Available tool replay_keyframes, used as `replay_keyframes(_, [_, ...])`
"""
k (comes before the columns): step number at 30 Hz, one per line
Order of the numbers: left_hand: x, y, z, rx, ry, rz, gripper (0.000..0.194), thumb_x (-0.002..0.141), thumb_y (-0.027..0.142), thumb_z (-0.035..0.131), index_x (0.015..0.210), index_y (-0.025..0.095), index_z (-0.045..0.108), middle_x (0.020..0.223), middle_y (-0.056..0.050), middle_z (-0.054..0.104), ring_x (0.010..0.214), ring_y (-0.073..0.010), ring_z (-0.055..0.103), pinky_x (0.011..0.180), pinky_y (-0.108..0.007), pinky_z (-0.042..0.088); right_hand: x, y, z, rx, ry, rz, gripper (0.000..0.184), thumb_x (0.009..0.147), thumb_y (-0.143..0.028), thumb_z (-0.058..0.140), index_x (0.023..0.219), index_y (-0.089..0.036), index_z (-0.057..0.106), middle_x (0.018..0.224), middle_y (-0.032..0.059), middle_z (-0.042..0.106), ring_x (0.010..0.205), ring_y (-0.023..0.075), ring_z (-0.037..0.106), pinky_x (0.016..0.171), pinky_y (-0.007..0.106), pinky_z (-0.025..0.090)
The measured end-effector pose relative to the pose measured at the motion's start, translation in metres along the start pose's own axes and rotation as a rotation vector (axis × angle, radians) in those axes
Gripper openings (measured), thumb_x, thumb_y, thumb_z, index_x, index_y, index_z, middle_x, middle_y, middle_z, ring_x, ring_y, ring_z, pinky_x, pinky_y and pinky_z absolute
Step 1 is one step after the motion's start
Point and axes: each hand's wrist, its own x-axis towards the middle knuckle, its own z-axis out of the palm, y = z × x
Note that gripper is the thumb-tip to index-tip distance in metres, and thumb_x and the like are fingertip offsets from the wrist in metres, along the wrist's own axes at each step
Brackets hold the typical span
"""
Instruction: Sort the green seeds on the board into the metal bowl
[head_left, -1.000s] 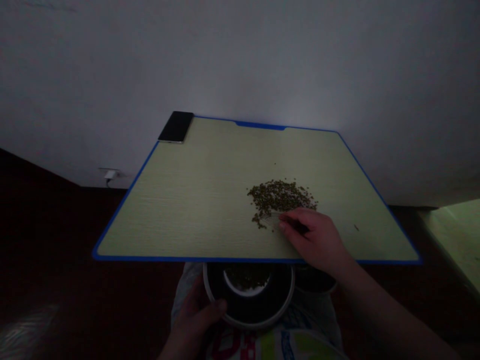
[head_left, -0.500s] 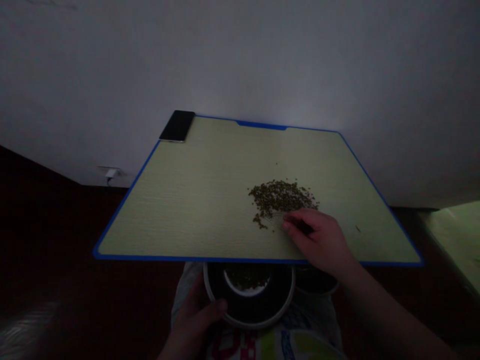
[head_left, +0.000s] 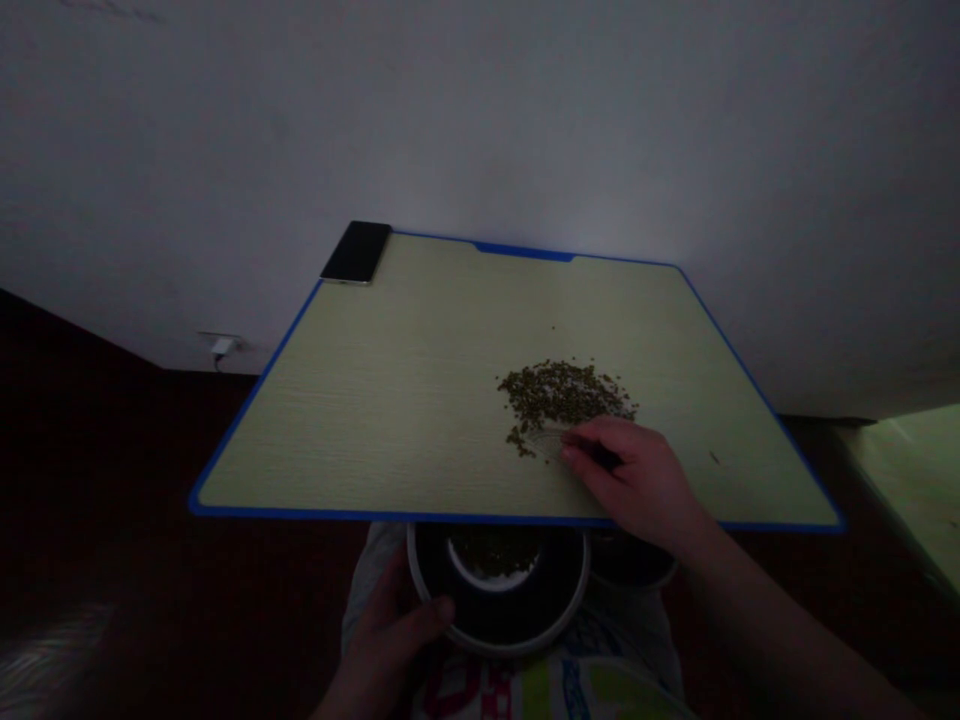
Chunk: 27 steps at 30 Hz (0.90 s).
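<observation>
Small greenish-brown grains (head_left: 559, 390), perhaps beans or seeds, lie spread in a loose patch on the pale tabletop (head_left: 375, 400). At the near edge of that patch is my right hand (head_left: 641, 480), thumb and fingertips pinched together close to the surface. Whatever is between those fingertips is too small to make out. Below the table's front edge, my left hand (head_left: 397, 630) grips the rim of a dark bowl (head_left: 517, 622), thumb over the lip. More grains show in the bottom of this bowl. The tabletop's edge hides its far side.
A black phone (head_left: 357, 252) rests at the table's far left corner. A second dark container (head_left: 634, 565) is partly visible under my right forearm. One thin brown scrap (head_left: 714, 458) lies to the right. Behind the table stands a wall with a white plug (head_left: 223, 346).
My right hand has shifted very slightly left, fingertips still pinched. The left hand, the bowl and the patch of grains look the same.
</observation>
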Motion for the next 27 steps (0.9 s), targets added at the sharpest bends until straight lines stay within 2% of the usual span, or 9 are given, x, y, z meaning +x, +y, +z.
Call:
replay_keyframes(5, [0.000,-0.001,-0.004,-0.025,-0.034,-0.028,0.076,0.064,0.028,0.100,0.136,0.028,0.074,0.129,-0.016,0.085,0.131,-0.0455,0.073,0.113,-0.056,0.057,0.001,0.000,0.001,0.003,-0.018,-0.002,0.017,0.096,-0.026,0.063,0.093,-0.021,0.079,0.084,0.0072,0.080,0.074,0.0208,0.074,0.066,0.032,0.057])
replay_keyframes(9, [0.000,-0.001,-0.004,0.001,-0.016,-0.018,0.083,0.063,0.029,0.101,0.140,0.025,0.072,0.128,-0.018,0.085,0.126,-0.0467,0.075,0.109,-0.056,0.060,0.003,-0.001,0.002,-0.007,-0.022,-0.012,0.017,0.097,-0.027,0.063,0.093,-0.021,0.079,0.084,0.0076,0.080,0.075,0.0208,0.074,0.068,0.032,0.057])
replay_keyframes(16, [-0.002,0.002,0.000,-0.006,-0.019,-0.005,0.069,0.063,0.029,0.101,0.128,0.027,0.080,0.128,-0.015,0.085,0.131,-0.0457,0.073,0.113,-0.055,0.058,0.007,-0.001,0.003,0.015,-0.029,-0.036,0.019,0.099,-0.030,0.062,0.094,-0.022,0.079,0.085,0.0066,0.080,0.077,0.0202,0.074,0.070,0.032,0.058])
replay_keyframes(20, [-0.001,0.001,0.000,-0.007,-0.019,-0.001,0.068,0.062,0.031,0.101,0.126,0.028,0.080,0.126,-0.014,0.086,0.131,-0.0468,0.072,0.112,-0.056,0.059,0.009,0.000,0.004,0.007,-0.040,-0.039,0.017,0.098,-0.027,0.063,0.095,-0.022,0.079,0.088,0.0070,0.081,0.079,0.0206,0.075,0.071,0.032,0.058])
replay_keyframes(27, [-0.003,0.003,0.007,-0.043,0.014,-0.033,0.085,0.063,0.025,0.099,0.142,0.023,0.069,0.130,-0.019,0.084,0.133,-0.0474,0.070,0.116,-0.058,0.055,0.008,-0.001,0.005,0.025,-0.029,-0.076,0.016,0.096,-0.022,0.063,0.095,-0.019,0.079,0.086,0.0075,0.081,0.077,0.0202,0.075,0.071,0.032,0.059])
